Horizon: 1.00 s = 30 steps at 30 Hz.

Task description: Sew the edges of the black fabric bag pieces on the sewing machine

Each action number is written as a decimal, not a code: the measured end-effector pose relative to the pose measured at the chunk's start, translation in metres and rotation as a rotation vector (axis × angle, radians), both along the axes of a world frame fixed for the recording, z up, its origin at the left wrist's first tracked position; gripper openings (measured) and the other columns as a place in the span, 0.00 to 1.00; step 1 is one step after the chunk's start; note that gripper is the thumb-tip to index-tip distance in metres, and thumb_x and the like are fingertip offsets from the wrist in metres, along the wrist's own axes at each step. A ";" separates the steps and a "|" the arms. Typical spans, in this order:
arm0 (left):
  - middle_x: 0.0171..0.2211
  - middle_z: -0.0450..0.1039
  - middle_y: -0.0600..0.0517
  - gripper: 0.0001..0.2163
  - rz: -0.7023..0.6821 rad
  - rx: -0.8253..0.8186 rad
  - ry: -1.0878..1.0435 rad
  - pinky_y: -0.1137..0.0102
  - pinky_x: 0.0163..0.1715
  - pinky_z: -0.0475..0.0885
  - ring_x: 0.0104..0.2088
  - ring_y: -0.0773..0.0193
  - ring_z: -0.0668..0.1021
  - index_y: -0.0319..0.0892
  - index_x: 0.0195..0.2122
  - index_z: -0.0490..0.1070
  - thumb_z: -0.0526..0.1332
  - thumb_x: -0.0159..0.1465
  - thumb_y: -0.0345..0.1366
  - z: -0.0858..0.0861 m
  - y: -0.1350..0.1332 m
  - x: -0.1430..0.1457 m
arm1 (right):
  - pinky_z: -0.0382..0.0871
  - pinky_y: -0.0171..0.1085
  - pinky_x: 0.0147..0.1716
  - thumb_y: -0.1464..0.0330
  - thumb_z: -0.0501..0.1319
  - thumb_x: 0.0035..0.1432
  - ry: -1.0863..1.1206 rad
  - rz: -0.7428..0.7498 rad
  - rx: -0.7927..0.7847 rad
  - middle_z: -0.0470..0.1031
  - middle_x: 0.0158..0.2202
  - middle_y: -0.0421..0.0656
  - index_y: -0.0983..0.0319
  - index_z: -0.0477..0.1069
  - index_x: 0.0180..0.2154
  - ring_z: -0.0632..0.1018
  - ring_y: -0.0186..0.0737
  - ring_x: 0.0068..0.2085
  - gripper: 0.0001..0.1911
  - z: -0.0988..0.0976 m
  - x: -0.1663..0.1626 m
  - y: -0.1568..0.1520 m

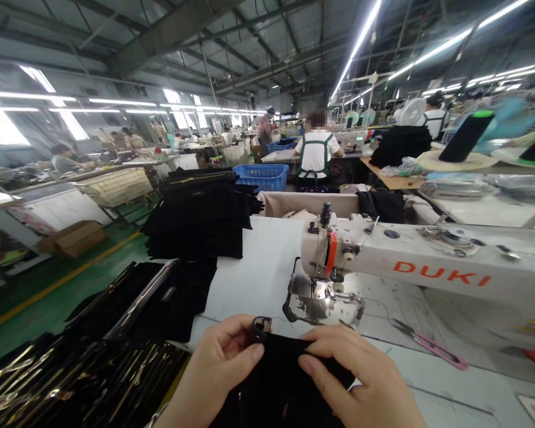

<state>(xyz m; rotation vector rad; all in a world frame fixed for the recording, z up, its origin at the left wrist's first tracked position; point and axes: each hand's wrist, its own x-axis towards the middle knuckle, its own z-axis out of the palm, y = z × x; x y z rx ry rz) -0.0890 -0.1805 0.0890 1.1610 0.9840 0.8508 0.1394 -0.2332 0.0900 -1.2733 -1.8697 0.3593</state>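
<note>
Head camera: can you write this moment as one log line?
left hand: pinching black fabric near clip | right hand: gripping black fabric | sewing machine: behind, untouched

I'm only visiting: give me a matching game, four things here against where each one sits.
Things:
1. black fabric piece
2. blue plastic basket
3. pink-handled thread snips
4. stack of folded black fabric

Places:
a. flat on the white table, below the white sewing machine
b. pinched between left hand and right hand
c. piled left of the machine
d. far back, beyond the table

Pairs: 1-b, 2-d, 3-a, 4-c
</note>
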 end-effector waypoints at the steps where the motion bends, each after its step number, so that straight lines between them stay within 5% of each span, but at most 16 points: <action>1: 0.36 0.76 0.48 0.16 0.009 -0.002 0.001 0.72 0.41 0.72 0.39 0.59 0.76 0.42 0.43 0.77 0.72 0.55 0.41 0.001 -0.001 0.001 | 0.75 0.35 0.43 0.68 0.60 0.63 0.016 -0.021 -0.004 0.78 0.41 0.40 0.55 0.74 0.36 0.79 0.39 0.42 0.05 -0.001 0.000 -0.001; 12: 0.31 0.74 0.50 0.11 -0.016 -0.105 -0.157 0.73 0.33 0.70 0.31 0.63 0.74 0.41 0.37 0.77 0.72 0.55 0.39 0.002 -0.006 0.011 | 0.73 0.35 0.41 0.68 0.58 0.62 0.114 -0.063 -0.094 0.78 0.40 0.39 0.56 0.72 0.31 0.79 0.39 0.41 0.07 -0.005 -0.003 -0.005; 18: 0.32 0.74 0.50 0.13 -0.013 -0.048 -0.060 0.72 0.37 0.71 0.34 0.62 0.74 0.38 0.36 0.76 0.70 0.57 0.42 0.003 -0.003 0.012 | 0.71 0.33 0.34 0.69 0.59 0.58 0.167 -0.072 -0.236 0.76 0.33 0.37 0.58 0.64 0.27 0.77 0.36 0.34 0.07 -0.007 -0.006 -0.003; 21: 0.32 0.74 0.50 0.12 -0.162 -0.007 0.110 0.72 0.36 0.69 0.34 0.62 0.74 0.37 0.38 0.75 0.68 0.58 0.41 0.014 0.015 0.008 | 0.71 0.31 0.32 0.73 0.58 0.55 0.136 0.067 -0.310 0.75 0.31 0.36 0.58 0.68 0.33 0.76 0.34 0.31 0.04 -0.011 -0.005 -0.002; 25: 0.32 0.75 0.52 0.12 -0.584 0.046 0.422 0.74 0.34 0.67 0.32 0.64 0.73 0.37 0.38 0.76 0.65 0.57 0.40 0.022 0.060 0.012 | 0.71 0.29 0.42 0.79 0.55 0.56 0.136 0.440 -0.262 0.79 0.41 0.37 0.55 0.73 0.48 0.79 0.33 0.40 0.22 -0.028 -0.007 0.002; 27: 0.31 0.74 0.53 0.12 -0.717 0.146 0.587 0.74 0.33 0.67 0.31 0.64 0.73 0.37 0.36 0.76 0.63 0.57 0.40 0.011 0.086 0.022 | 0.71 0.28 0.44 0.81 0.55 0.58 0.032 0.442 -0.218 0.79 0.44 0.37 0.55 0.72 0.51 0.80 0.33 0.42 0.24 -0.042 -0.011 0.010; 30: 0.26 0.72 0.54 0.09 -0.687 0.304 0.766 0.73 0.29 0.66 0.28 0.64 0.72 0.37 0.30 0.75 0.63 0.55 0.39 -0.019 0.121 0.046 | 0.72 0.31 0.36 0.78 0.59 0.61 -0.360 0.268 -0.080 0.79 0.35 0.38 0.58 0.75 0.46 0.79 0.36 0.34 0.15 -0.063 -0.012 0.035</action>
